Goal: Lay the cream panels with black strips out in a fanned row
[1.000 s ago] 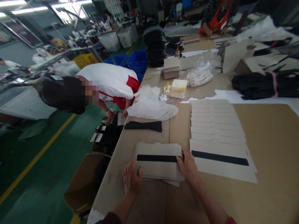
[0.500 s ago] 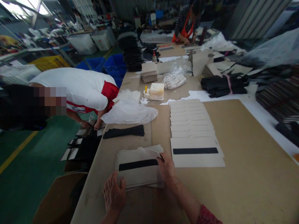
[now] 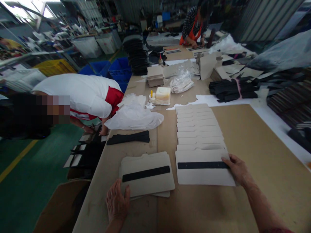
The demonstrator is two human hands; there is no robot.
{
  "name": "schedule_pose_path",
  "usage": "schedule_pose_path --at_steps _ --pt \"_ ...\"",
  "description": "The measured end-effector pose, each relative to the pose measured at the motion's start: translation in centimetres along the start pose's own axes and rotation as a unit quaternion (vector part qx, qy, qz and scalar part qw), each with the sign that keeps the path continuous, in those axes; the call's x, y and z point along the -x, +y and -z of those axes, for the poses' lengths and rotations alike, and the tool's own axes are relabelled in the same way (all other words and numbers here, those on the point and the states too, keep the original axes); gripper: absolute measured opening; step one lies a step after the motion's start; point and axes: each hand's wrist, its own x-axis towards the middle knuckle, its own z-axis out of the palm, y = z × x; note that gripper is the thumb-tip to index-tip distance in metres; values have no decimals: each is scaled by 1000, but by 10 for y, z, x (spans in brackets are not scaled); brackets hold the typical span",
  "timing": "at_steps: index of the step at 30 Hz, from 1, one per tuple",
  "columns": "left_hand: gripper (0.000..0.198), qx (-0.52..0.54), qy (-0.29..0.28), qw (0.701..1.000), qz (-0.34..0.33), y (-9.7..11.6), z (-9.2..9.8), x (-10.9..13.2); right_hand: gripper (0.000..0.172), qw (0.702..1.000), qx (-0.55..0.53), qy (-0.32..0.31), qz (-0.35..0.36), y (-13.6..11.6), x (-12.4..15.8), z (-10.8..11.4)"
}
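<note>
My left hand (image 3: 118, 199) lies with fingers spread at the lower left corner of a small stack of pale cardboard panels (image 3: 148, 163). A black strip (image 3: 145, 173) crosses the top panel of that stack. Farther right, my right hand (image 3: 236, 168) pinches the right edge of another pale cardboard panel (image 3: 201, 177), which also bears a black strip (image 3: 201, 165). This panel lies at the near end of an overlapping row of similar panels (image 3: 198, 131). Beyond the stack, several loose black strips (image 3: 128, 138) rest together on the table.
A thin white plastic sheet (image 3: 136, 118) and a yellowish block in a tray (image 3: 162, 95) sit farther up the table (image 3: 209, 207). Bundled black strips (image 3: 233, 90) lie at the back right. A co-worker in a white shirt (image 3: 80, 90) bends beside the left edge.
My right hand has moved from the stack to the right, carrying a panel onto the near end of the row. Another striped panel now shows atop the stack. My left hand stays nearly still.
</note>
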Motion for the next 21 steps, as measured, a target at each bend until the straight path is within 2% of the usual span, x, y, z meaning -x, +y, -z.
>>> schedule_pose_path --at_steps 5,8,11,13,14,15,18,19,21 --pt "51 10 -2 1000 -1 -1 0 -1 50 996 83 16 26 19 -21 2" --pt "50 5 4 1000 -10 -2 -1 -1 56 988 133 57 47 22 -22 0" --pt "49 -2 12 1000 -17 -3 -1 1 62 954 209 141 165 15 -5 -19" --pt "47 -1 12 1000 -19 -2 -1 3 56 923 226 148 272 5 18 -50" --pt "46 0 11 1000 -19 -2 0 4 51 919 213 117 310 -1 32 -71" --pt "46 2 10 1000 -17 -1 0 4 47 923 189 56 330 -9 47 -95" --pt "46 4 10 1000 -10 0 0 5 40 922 154 -107 339 -31 88 -167" --pt "46 4 10 1000 -10 1 0 5 41 921 152 -132 334 -37 98 -188" --pt "47 4 12 1000 -10 1 0 6 41 931 154 -132 305 -46 108 -219"
